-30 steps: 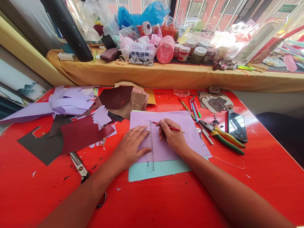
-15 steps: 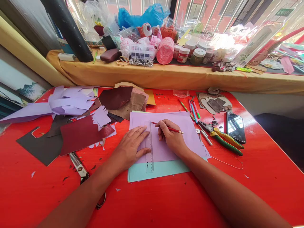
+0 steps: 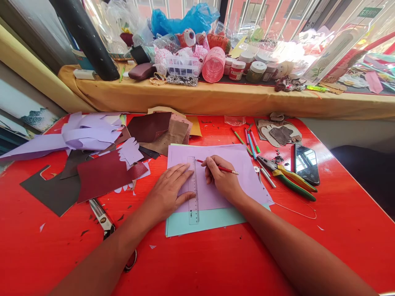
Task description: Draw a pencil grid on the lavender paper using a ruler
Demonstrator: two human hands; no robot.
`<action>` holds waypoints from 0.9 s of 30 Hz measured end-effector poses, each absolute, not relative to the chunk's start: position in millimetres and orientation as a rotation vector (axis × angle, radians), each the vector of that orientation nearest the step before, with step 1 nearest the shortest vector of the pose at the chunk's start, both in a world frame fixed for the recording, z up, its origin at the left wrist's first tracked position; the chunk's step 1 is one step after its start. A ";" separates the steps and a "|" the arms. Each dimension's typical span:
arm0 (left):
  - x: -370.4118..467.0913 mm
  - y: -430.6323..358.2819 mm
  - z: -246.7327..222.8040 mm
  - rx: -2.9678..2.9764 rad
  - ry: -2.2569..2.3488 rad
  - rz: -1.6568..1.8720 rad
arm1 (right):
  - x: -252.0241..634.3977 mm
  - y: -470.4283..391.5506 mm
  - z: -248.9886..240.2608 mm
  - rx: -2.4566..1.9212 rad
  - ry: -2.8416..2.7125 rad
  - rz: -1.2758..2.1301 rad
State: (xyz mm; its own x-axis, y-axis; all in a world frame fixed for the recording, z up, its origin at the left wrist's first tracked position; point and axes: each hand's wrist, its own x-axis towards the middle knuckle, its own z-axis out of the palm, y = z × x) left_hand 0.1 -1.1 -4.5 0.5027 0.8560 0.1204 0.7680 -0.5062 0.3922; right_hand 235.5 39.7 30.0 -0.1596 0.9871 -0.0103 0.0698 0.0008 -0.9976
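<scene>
Faint pencil lines are already borne by a light purple paper sheet (image 3: 247,185), laid over a pale turquoise sheet (image 3: 182,227) on a glossy red table (image 3: 185,267); the lines are seen near its far left corner, while no finished line can be made out along the clear plastic ruler (image 3: 194,207). The marking is judged to be at an early stage, with most of the purple surface apparently unmarked; how much is left cannot be told. A slim red pencil (image 3: 228,169) is pinched between the thumb and fingers of the right hand (image 3: 222,177), its tip set just beside the ruler's right edge, near the far end. The ruler is pressed flat by the left hand (image 3: 168,192), whose thumb is spread away from the fingers and laid across it. Green-and-yellow-handled pliers (image 3: 294,185) are seen to the right, metal-bladed scissors (image 3: 103,220) to the left.
</scene>
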 end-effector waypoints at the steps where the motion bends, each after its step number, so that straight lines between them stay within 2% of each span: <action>1: 0.1 -1.1 -4.6 2.462 1.370 0.437 | 235.6 39.3 30.1 -1.185 -1.380 1.294; 19: 2.2 -2.9 -5.3 2.544 1.423 0.453 | 240.1 35.7 37.0 -1.151 -1.268 1.234; 27: -2.2 -6.4 18.7 2.628 1.456 0.399 | 240.9 36.4 34.6 -1.128 -1.288 1.265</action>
